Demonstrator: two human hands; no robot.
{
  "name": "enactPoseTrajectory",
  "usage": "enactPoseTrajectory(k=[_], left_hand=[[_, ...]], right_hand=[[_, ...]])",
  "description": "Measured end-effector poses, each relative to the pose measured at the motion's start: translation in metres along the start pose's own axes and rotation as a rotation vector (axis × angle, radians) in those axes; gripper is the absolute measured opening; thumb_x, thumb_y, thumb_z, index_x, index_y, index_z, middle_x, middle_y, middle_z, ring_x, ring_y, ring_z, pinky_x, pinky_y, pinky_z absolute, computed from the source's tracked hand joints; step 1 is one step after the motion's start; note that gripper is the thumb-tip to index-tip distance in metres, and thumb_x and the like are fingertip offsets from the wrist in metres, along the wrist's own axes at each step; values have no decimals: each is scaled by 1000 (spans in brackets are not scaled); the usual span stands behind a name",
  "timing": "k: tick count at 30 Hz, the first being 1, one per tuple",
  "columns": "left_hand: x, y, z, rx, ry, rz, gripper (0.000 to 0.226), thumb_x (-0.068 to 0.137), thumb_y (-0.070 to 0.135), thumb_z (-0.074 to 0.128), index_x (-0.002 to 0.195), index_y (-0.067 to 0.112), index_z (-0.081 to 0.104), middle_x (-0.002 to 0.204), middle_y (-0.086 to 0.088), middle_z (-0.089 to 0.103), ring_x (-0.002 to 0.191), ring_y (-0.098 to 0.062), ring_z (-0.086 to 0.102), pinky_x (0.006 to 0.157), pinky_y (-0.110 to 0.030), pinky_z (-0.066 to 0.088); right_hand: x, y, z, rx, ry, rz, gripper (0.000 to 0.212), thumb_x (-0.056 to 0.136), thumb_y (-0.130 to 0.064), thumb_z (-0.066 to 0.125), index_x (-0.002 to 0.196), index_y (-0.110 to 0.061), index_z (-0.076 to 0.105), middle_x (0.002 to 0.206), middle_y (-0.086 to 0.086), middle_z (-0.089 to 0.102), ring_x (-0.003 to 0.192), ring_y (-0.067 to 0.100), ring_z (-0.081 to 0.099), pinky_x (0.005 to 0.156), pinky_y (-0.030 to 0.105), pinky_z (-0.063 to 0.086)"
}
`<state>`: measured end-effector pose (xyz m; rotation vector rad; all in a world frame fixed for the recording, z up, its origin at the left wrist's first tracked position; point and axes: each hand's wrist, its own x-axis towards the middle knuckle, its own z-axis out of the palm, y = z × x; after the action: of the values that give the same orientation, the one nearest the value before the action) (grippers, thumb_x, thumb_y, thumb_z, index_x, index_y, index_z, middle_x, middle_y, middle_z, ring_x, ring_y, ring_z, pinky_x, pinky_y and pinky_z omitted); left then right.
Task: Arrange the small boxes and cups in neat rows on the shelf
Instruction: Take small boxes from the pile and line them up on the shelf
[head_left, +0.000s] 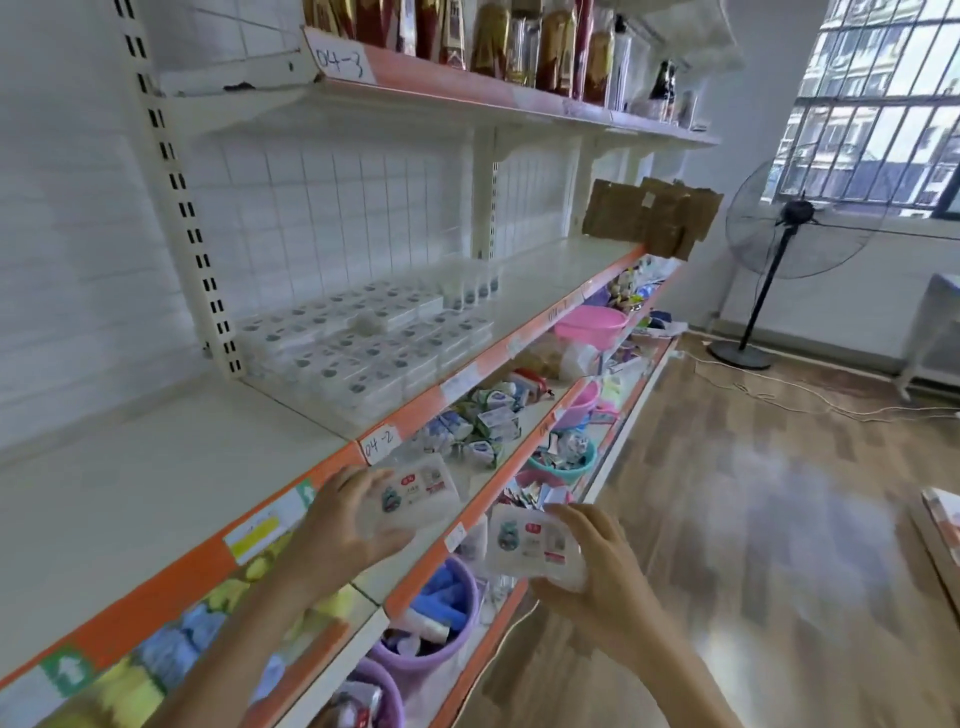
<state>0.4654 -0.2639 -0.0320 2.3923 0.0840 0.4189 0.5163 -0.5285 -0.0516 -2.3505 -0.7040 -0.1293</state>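
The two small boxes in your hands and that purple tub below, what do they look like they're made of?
Both small boxes, in the left hand and the right hand: seemingly clear plastic, translucent walls, printed labels. Purple tub: probably smooth moulded plastic, uniform colour.

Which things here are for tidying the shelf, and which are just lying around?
For the job:
- box in left hand
- box in right hand
- rows of small boxes on the shelf
- cups behind them

Just lying about:
- standing fan
- pink basin
- purple bucket
- cardboard pieces
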Motion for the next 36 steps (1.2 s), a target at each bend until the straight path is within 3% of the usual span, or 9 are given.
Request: enactPoseTrajectory(k=[5, 8, 10, 15, 19, 24, 27, 31, 36], left_hand=[[85, -23, -24, 54, 152, -57, 78, 61, 50, 72, 129, 20, 48, 120, 8, 44, 113, -10, 43, 95, -26, 35], [129, -35, -39, 93, 207, -91, 73, 69, 39, 78, 132, 20, 46, 119, 9, 41, 118, -13, 42, 98, -29, 34], [152, -44, -47, 114, 253, -126, 69, 73, 30, 75, 133, 19, 44, 119, 9, 39, 116, -10, 40, 98, -28, 34], [183, -66, -65, 170, 328, -243, 68, 75, 26, 73, 134, 16, 42, 124, 4, 43, 106, -2, 37, 89, -18, 30], [190, -85, -79, 173, 362, -388, 69, 74, 30, 74, 134, 19, 41, 126, 6, 43, 113, -11, 42, 97, -27, 36], [193, -101, -83, 200, 425, -483, 64, 73, 21, 77, 129, 20, 47, 123, 3, 49, 111, -9, 46, 79, -7, 34], [194, -101, -80, 218, 470, -563, 63, 74, 17, 76, 129, 18, 46, 118, 4, 49, 108, -8, 46, 76, -2, 34], [201, -97, -76, 235, 495, -679, 65, 75, 16, 74, 132, 19, 44, 119, 5, 42, 109, -8, 43, 77, -2, 34], [220, -88, -63, 229, 499, -785, 67, 79, 17, 71, 137, 18, 37, 119, 6, 31, 109, -5, 37, 81, -2, 32]], right_hand=[[110, 9, -7, -4, -28, -154, 71, 77, -36, 67, 139, -31, 32, 125, -20, 30, 115, 1, 25, 105, 29, 33], [174, 13, -12, -18, -52, -238, 71, 79, -34, 68, 140, -30, 32, 136, -13, 33, 119, 3, 28, 105, 30, 36], [214, 16, -14, -43, -80, -308, 70, 79, -33, 68, 140, -28, 34, 137, -10, 35, 116, 1, 27, 103, 24, 33], [307, 7, -2, -64, -183, -465, 71, 79, -34, 68, 140, -22, 34, 138, -5, 36, 125, 15, 32, 102, 25, 31], [374, -16, 30, -6, -312, -606, 68, 79, -31, 68, 139, -20, 36, 137, -1, 37, 125, 20, 35, 101, 29, 32], [445, -44, 73, 24, -504, -733, 68, 82, -30, 65, 141, -23, 32, 142, -4, 33, 129, 16, 34, 103, 29, 32], [474, -55, 98, -77, -555, -846, 69, 84, -38, 62, 143, -25, 28, 148, -4, 30, 137, 16, 23, 110, 34, 21], [498, -59, 120, -218, -560, -1000, 68, 86, -53, 53, 143, -23, 30, 156, -2, 7, 143, 17, -2, 115, 37, 2], [520, -55, 126, -207, -610, -1068, 72, 87, -51, 52, 146, -24, 21, 156, -1, 2, 142, 21, -4, 114, 38, 1]])
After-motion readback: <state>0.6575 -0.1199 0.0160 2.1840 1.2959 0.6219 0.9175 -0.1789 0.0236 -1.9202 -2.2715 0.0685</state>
